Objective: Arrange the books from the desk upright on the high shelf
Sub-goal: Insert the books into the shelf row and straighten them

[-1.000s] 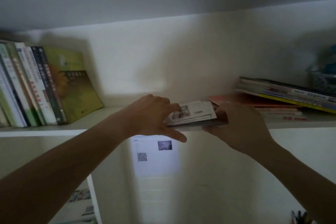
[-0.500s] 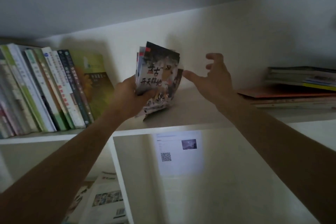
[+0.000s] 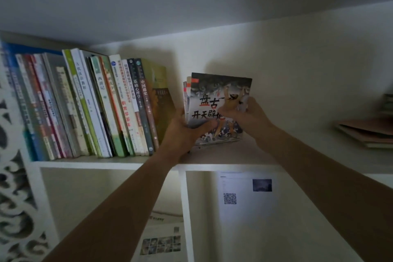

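Note:
A small bundle of thin picture books (image 3: 217,89) stands upright on the high white shelf (image 3: 229,155), its dark illustrated cover with red and black characters facing me. My left hand (image 3: 182,132) grips the bundle's lower left edge. My right hand (image 3: 244,112) holds its right side, thumb across the cover. A row of upright books (image 3: 102,108) fills the shelf to the left, the nearest one a leaning green-covered book (image 3: 158,87). A gap separates the bundle from that row.
Flat-lying books (image 3: 368,132) are stacked at the shelf's right end. Below the shelf, a sheet with a QR code (image 3: 246,191) hangs on the back panel and printed pages (image 3: 161,240) lie in a lower compartment. A carved white panel (image 3: 12,176) runs down the left edge.
The bundle was lifted from lying flat on the shelf to standing upright. My right hand, spread open half a second ago, now holds the bundle's right side. The view has shifted left.

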`<state>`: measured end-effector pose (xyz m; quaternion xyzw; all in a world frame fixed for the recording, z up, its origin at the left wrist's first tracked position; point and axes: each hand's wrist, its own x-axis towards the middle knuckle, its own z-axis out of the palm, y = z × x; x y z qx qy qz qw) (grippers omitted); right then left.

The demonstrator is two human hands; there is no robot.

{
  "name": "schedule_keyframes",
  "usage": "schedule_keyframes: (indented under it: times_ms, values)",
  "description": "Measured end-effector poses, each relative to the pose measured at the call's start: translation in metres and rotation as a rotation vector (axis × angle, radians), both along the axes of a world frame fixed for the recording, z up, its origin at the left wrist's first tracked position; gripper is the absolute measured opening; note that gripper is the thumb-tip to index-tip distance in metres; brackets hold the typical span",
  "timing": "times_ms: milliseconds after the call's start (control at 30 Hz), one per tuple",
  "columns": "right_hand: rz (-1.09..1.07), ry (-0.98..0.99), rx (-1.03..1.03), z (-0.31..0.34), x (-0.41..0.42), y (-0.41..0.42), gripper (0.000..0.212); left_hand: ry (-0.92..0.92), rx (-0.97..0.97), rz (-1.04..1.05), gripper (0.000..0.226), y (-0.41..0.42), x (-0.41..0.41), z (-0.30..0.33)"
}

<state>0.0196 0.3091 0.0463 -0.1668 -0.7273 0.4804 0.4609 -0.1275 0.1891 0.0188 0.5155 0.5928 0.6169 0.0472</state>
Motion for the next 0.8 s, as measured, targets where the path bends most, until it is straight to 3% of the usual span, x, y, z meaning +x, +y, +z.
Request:
schedule_keyframes:
  times_ms: [100, 167, 233, 300, 400, 533, 800]
  values:
    - [-0.091, 0.095, 0.014, -0.006, 0.000, 0.003, 0.016, -0.004, 0.016, -0.067, 0.043, -0.002, 0.008, 0.009]
    - [-0.121, 0.093, -0.051, -0.011, 0.004, 0.007, 0.015, -0.114, 0.023, -0.112, 0.047, -0.003, 0.006, 0.009]
    - [-0.106, 0.073, -0.118, -0.017, 0.009, 0.011, 0.020, -0.305, 0.052, -0.169, 0.030, -0.005, 0.001, 0.006]
    - [-0.105, 0.075, -0.164, -0.022, 0.012, 0.012, 0.019, -0.340, 0.039, -0.220, 0.021, -0.005, -0.002, 0.003]
    - [-0.131, 0.096, -0.236, -0.019, 0.012, 0.010, 0.018, -0.304, 0.044, -0.256, 0.025, -0.009, -0.006, 0.000]
    - [-0.139, 0.124, -0.362, -0.017, 0.016, 0.010, 0.004, -0.408, 0.056, -0.330, 0.025, -0.014, -0.004, 0.002]
    - [-0.259, 0.393, -0.706, -0.012, 0.024, 0.017, 0.012, -0.516, 0.112, -0.371, 0.025, -0.015, -0.008, 0.000]
